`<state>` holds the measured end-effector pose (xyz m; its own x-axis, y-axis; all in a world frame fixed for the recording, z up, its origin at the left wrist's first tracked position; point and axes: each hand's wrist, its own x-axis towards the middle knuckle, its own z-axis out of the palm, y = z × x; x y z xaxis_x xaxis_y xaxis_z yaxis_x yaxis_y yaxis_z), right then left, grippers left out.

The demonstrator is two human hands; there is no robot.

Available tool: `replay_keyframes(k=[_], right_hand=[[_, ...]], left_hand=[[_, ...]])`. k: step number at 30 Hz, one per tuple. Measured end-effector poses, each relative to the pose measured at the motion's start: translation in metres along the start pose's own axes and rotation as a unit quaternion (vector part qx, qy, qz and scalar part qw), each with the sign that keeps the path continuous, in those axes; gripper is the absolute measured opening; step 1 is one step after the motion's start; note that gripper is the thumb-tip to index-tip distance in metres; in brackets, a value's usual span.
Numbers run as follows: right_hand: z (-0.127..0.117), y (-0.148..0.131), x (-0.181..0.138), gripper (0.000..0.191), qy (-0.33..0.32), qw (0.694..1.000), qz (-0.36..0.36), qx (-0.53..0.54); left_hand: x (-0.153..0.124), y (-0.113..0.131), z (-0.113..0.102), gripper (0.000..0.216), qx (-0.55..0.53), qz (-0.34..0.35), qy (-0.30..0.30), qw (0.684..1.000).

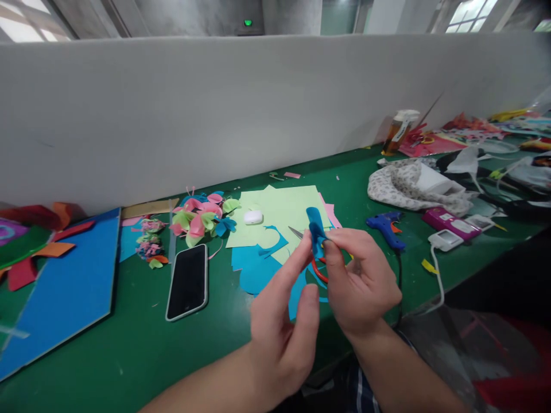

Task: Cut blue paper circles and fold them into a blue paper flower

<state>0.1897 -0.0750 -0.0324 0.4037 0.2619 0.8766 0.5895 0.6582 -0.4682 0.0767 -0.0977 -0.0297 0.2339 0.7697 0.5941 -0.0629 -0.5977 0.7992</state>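
My right hand [359,281] pinches a small folded blue paper petal [316,228] between thumb and fingers, held up over the green table. My left hand [284,321] reaches up beside it, with the forefinger tip touching the petal's lower edge and the thumb loose below. Under the hands lie scissors with red handles [317,268], their blades partly hidden, on blue paper cut-offs [258,269] and light green sheets [284,209].
A black phone [188,281] lies left of the papers, near a pile of pink, green and blue paper flowers [200,217]. A white earbud case [253,217], a blue glue gun [385,225], a blue board [64,287], a glue bottle [398,131] and cloth clutter sit around.
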Motion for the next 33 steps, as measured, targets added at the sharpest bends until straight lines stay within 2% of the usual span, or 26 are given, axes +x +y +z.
replay_keyframes(k=[3,6,9,15,18,21,23,33], right_hand=[[-0.001,0.001,0.001,0.025,-0.009,0.999,-0.028,-0.012],[-0.003,0.001,0.002,0.025,-0.019,0.999,-0.028,-0.005],[-0.003,0.001,0.002,0.026,-0.03,0.999,-0.007,0.017],[-0.003,0.0,-0.001,0.024,0.001,0.999,0.04,0.024],[-0.002,0.0,0.0,0.023,0.009,0.999,0.042,0.019],[-0.002,0.0,0.0,0.023,0.009,0.999,0.025,0.02],[-0.002,-0.001,0.0,0.024,-0.002,1.0,0.011,0.019],[-0.003,-0.005,-0.002,0.024,-0.036,0.999,-0.007,0.016]], left_hand=[[-0.001,-0.001,-0.002,0.057,0.013,0.015,-0.014,1.0],[0.001,-0.003,-0.003,0.055,0.005,0.036,0.0,0.999],[0.003,-0.004,-0.001,0.052,-0.007,0.064,0.016,0.998],[0.003,-0.003,0.005,0.056,-0.048,0.056,0.036,0.997],[0.007,-0.004,0.002,0.059,0.076,0.113,0.056,0.989],[0.016,-0.006,-0.005,0.044,0.24,0.158,0.084,0.954],[0.023,-0.007,-0.011,0.036,0.292,0.171,0.086,0.937],[0.035,-0.007,-0.019,0.027,0.304,0.232,0.079,0.921]])
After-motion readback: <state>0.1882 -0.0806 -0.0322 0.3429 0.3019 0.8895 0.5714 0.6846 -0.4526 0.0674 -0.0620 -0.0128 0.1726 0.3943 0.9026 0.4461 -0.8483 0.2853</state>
